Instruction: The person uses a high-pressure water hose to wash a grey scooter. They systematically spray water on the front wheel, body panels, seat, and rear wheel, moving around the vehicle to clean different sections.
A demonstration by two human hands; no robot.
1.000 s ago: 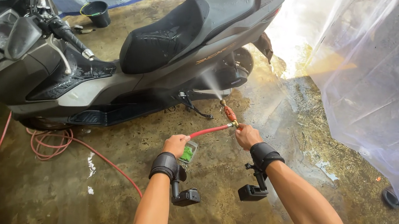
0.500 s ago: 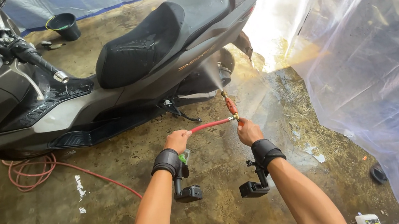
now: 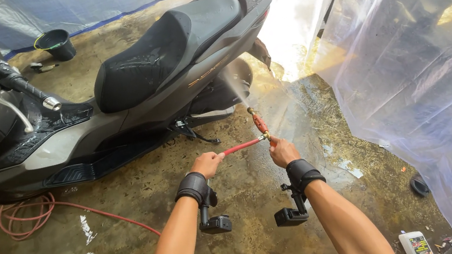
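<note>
A grey and black scooter (image 3: 134,92) stands on its side stand across the wet concrete floor. My left hand (image 3: 206,164) grips the red hose (image 3: 242,146) just behind the spray nozzle. My right hand (image 3: 282,150) holds the red and brass nozzle (image 3: 258,121), which points up at the scooter's rear wheel area and sprays a fine mist. Both wrists wear black straps with small cameras hanging below.
A coil of red hose (image 3: 22,215) lies on the floor at the left. A black bucket (image 3: 57,44) stands at the back. Clear plastic sheeting (image 3: 422,72) hangs along the right. A white bottle (image 3: 415,245) stands at the bottom right.
The view has swung left to right along the scooter toward its rear. The nozzle has lifted a little and stays aimed at the rear wheel area, still spraying.
</note>
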